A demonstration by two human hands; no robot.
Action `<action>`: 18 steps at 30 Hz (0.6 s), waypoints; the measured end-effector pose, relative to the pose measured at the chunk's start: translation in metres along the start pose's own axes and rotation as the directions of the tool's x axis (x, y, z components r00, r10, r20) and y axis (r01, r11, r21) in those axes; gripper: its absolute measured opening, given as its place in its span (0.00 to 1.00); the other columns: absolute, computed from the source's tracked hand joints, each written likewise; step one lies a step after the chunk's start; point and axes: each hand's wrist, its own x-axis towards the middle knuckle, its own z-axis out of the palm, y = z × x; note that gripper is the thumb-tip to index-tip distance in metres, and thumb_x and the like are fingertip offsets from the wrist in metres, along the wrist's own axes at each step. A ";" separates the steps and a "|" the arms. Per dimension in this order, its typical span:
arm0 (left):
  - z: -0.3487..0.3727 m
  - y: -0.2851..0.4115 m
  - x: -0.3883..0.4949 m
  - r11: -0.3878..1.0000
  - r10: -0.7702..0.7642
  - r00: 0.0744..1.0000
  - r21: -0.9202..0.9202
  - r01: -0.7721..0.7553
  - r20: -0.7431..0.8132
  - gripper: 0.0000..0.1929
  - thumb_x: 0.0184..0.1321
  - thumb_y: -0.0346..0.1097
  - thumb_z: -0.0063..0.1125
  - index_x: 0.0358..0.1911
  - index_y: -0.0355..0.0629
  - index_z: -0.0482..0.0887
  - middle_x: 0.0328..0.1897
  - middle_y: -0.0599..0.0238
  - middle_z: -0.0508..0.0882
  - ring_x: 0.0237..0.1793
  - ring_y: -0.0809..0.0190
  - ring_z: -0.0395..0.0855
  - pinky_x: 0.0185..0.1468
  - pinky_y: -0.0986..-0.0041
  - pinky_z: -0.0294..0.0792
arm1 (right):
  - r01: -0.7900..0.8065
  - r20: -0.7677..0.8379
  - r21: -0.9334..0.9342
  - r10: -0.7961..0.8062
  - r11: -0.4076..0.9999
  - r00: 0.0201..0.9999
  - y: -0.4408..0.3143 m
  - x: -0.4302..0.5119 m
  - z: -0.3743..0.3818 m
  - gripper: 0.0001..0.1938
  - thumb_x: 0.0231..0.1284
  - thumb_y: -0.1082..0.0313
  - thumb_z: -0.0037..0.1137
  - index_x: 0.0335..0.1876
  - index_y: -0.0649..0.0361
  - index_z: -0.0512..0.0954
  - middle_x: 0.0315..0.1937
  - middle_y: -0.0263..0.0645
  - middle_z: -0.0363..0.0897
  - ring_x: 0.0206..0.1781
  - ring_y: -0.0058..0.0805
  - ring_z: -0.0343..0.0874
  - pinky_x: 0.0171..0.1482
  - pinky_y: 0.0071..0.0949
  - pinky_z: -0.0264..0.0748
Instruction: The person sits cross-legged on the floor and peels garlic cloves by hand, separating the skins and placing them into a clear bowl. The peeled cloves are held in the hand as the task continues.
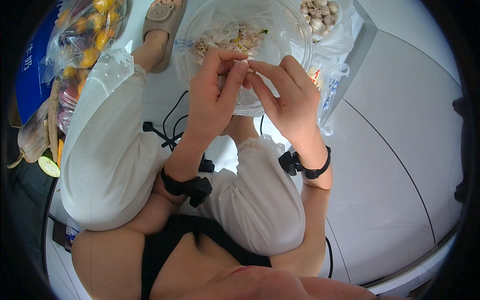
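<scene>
Both hands meet over a clear round plastic bin point(308, 41) lined with a thin plastic bag. My left hand point(215, 92) pinches a small pale piece, apparently a garlic clove point(251, 70), between thumb and forefinger. From the other side, the fingertips of my right hand point(292, 93) close on the same piece; the fingers hide most of it. Below them, a heap of garlic skins point(245, 39) with a bit of green lies in the bin. Whole garlic bulbs point(318, 17) fill a white plastic bag point(347, 33) beyond my right hand.
Another plastic bag point(332, 86) with printing lies right of the bin. Left are bagged yellow fruit point(90, 56), a blue carton point(32, 71), a gourd-like vegetable point(33, 140) and a cut green vegetable point(48, 165). A small black tripod stand point(170, 141) and cables point(168, 112) sit between my legs.
</scene>
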 end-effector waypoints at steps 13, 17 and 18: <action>-0.003 -0.010 0.004 0.946 -0.060 0.998 -0.317 0.066 0.029 0.11 0.74 0.32 0.54 0.54 0.39 0.84 0.30 0.80 0.75 0.24 0.82 0.60 0.26 0.87 0.53 | -0.097 0.000 0.083 0.098 0.992 0.995 -0.006 -0.002 -0.003 0.12 0.51 0.78 0.69 0.43 0.62 0.85 0.25 0.38 0.68 0.24 0.33 0.72 0.27 0.30 0.70; 0.000 -0.006 0.001 0.959 -0.094 0.995 -0.269 0.087 -0.013 0.11 0.74 0.33 0.55 0.53 0.39 0.86 0.27 0.82 0.73 0.23 0.82 0.59 0.26 0.87 0.53 | -0.066 -0.026 0.039 0.067 0.997 0.997 -0.008 -0.004 0.002 0.12 0.50 0.78 0.69 0.43 0.62 0.84 0.25 0.38 0.68 0.24 0.33 0.72 0.26 0.30 0.70; 0.000 -0.005 0.001 0.960 -0.093 0.995 -0.266 0.085 -0.019 0.11 0.74 0.34 0.55 0.52 0.39 0.86 0.26 0.82 0.72 0.23 0.82 0.59 0.26 0.87 0.52 | -0.046 -0.039 0.031 0.047 0.998 0.998 -0.008 -0.004 0.003 0.12 0.50 0.78 0.69 0.43 0.62 0.84 0.25 0.37 0.68 0.24 0.33 0.72 0.26 0.30 0.69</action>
